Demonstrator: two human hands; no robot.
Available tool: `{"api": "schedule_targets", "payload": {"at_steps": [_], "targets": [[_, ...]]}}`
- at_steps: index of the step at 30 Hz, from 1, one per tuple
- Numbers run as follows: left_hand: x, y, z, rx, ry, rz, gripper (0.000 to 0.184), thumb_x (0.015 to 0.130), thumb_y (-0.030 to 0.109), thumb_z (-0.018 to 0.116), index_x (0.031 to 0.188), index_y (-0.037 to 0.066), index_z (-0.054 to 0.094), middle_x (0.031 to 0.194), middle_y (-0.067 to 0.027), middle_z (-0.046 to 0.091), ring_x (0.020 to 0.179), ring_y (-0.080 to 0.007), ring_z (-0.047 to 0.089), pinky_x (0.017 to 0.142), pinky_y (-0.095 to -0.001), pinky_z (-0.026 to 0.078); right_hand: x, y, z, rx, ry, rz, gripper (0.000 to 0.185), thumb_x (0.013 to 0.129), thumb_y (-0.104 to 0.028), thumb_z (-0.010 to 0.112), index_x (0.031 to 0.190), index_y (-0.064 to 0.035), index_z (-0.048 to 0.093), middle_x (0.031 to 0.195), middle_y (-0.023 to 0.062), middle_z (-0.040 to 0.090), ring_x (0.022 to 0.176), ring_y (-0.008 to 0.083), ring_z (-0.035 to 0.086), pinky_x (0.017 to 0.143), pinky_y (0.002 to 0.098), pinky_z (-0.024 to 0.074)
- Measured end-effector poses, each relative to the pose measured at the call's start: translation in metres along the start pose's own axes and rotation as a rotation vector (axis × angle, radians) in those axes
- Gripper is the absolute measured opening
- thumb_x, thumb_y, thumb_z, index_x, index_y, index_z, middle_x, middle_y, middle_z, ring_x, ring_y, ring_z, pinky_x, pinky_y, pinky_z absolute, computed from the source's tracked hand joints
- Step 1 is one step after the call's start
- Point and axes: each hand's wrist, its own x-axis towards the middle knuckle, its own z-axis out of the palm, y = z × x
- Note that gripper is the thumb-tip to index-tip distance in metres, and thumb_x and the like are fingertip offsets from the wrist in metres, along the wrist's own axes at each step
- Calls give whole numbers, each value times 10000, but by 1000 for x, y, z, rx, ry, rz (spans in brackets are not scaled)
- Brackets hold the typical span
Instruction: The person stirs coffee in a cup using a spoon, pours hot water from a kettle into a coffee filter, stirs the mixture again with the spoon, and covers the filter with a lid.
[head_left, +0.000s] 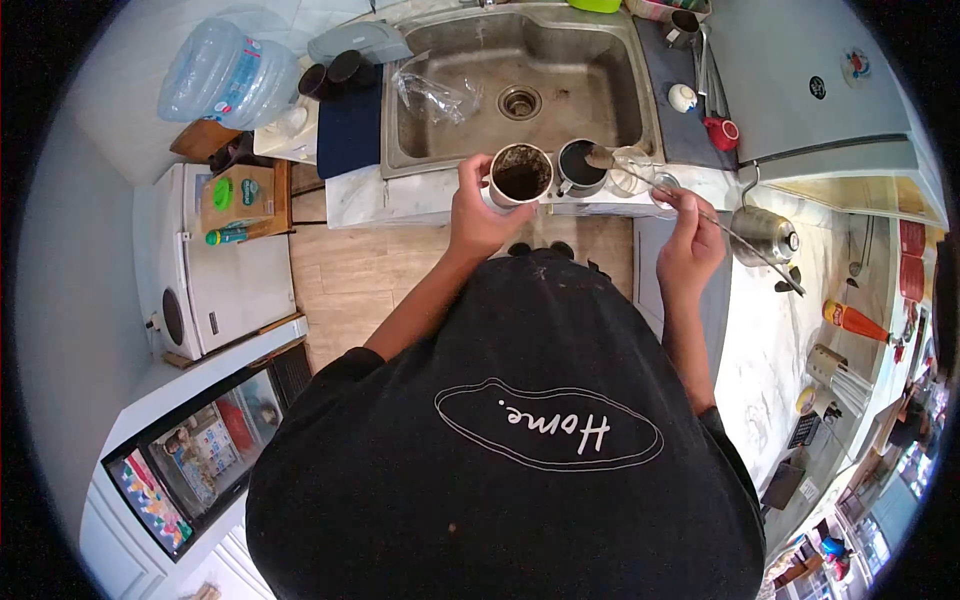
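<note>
My left hand point(478, 220) is wrapped round a white cup point(503, 202), tilted so its opening faces me. Dark, grainy residue coats the inside. In my right hand point(692, 240) is a long-handled metal spoon point(738, 239), pinched partway along its thin handle. The spoon's brownish bowl end points left, by the rim of a metal mug point(583, 190); whether they touch I cannot tell. Dark liquid shows inside this mug, which stands on the counter's front edge. Just right of it, below the spoon, are a clear container point(630, 180) and another small clear item.
Behind the cups is a steel sink point(470, 160) with a crumpled plastic bag point(437, 97). A kettle point(765, 236) stands right on the marble counter point(765, 330), near a red mug point(720, 133). Left are a large water bottle point(228, 75) and a white appliance point(240, 290).
</note>
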Motion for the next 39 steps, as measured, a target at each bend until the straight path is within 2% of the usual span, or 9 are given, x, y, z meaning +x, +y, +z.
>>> {"api": "schedule_targets", "payload": {"at_steps": [3, 6, 12, 18, 24, 27, 33, 36, 39], "targets": [[-6, -11, 8, -38, 73, 6, 825, 696, 213, 930, 1322, 28, 427, 1177, -176, 659, 1101, -294, 668, 970, -412, 511, 7, 26, 6, -80, -87, -12, 285, 1072, -142, 534, 1022, 32, 754, 1046, 118, 764, 1012, 197, 711, 937, 302, 502], [-11, -8, 8, 1, 72, -66, 802, 726, 163, 920, 1322, 11, 406, 1204, -164, 635, 1136, -244, 646, 1001, -388, 496, 10, 32, 10, -119, -188, -111, 246, 1053, -109, 555, 1024, 8, 769, 1064, 129, 750, 999, 246, 726, 911, 320, 523], [-17, -6, 20, -21, 170, -108, 855, 687, 218, 938, 1335, 31, 412, 1183, -167, 654, 1114, -281, 651, 987, -416, 492, 16, 47, 12, -142, -327, -259, 178, 1029, -93, 597, 1072, 5, 740, 1037, 154, 750, 963, 287, 734, 868, 369, 554], [-31, -4, 32, -16, 225, -121, 843, 689, 208, 934, 1326, 29, 412, 1185, -162, 654, 1116, -262, 644, 988, -401, 486, 25, 55, 15, -155, -432, -321, 156, 1011, -90, 616, 1061, -6, 738, 1042, 149, 750, 955, 326, 722, 864, 393, 556], [-40, 6, 40, -106, 283, -120, 809, 695, 183, 930, 1305, 27, 421, 1155, -147, 658, 1077, -236, 644, 951, -375, 500, 31, 61, 11, -173, -366, -318, 142, 993, -90, 634, 1053, -19, 740, 1054, 145, 745, 971, 334, 710, 870, 398, 546], [-42, -6, 41, -94, 294, -127, 798, 698, 175, 928, 1297, 29, 422, 1143, -144, 660, 1058, -237, 646, 940, -375, 507, 30, 67, 12, -210, -402, -432, 136, 989, -94, 640, 1048, -24, 740, 1052, 145, 744, 978, 337, 704, 869, 405, 543], [-34, 1, 38, -112, 311, -113, 790, 698, 175, 928, 1291, 24, 427, 1143, -147, 655, 1057, -230, 639, 949, -375, 498, 41, 59, 16, -237, -408, -406, 120, 979, -97, 654, 1043, -33, 733, 1037, 141, 740, 973, 333, 693, 859, 416, 540], [-33, 6, 35, -95, 310, -90, 794, 706, 178, 925, 1303, 12, 430, 1156, -150, 658, 1075, -234, 646, 952, -374, 498, 36, 57, 12, -236, -400, -431, 129, 1002, -71, 623, 1041, -27, 738, 1010, 137, 747, 930, 324, 718, 845, 385, 548], [-35, 2, 33, -72, 299, -124, 807, 715, 184, 918, 1332, -5, 435, 1181, -162, 663, 1102, -246, 657, 965, -376, 500, 36, 57, 22, -230, -439, -514, 103, 959, -69, 671, 1043, -47, 727, 1018, 153, 732, 962, 359, 687, 852, 430, 540]]}}
